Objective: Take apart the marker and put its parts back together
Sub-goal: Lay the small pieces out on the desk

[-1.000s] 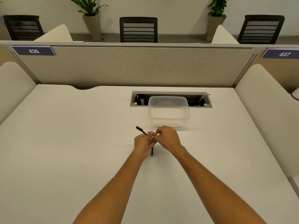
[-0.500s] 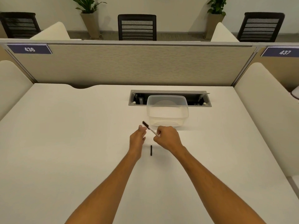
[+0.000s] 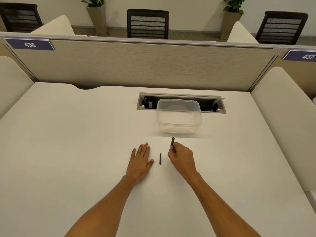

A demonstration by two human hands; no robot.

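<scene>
Item: marker, in two pcs. Pc 1, marker body [image 3: 172, 143]: pinched in fingers of right hand [image 3: 181, 155], dark end pointing toward far edge of tabletop [image 3: 68, 134], lower end hidden in the hand; too small to tell whether the tip is bare. Pc 2, small black part [image 3: 160, 158], prob. the cap: lying loose on tabletop between the two hands, lengthwise toward far edge, touching neither hand. Left hand [image 3: 140, 159]: flat on tabletop, fingers straight, holding nothing, thumb just beside the black part. Also present: clear plastic container [image 3: 178, 115], apparently nothing in it, just beyond the marker body toward far edge, in front of the recessed cable tray [image 3: 213, 106]. Status, as judged: take-apart step looks done, parts separate; reassembly not yet begun. Next move prob. calls for left hand to pick up the black part, line it up w/ open end of the body, then press on straight. Small pc, may roll if nudged.
</scene>
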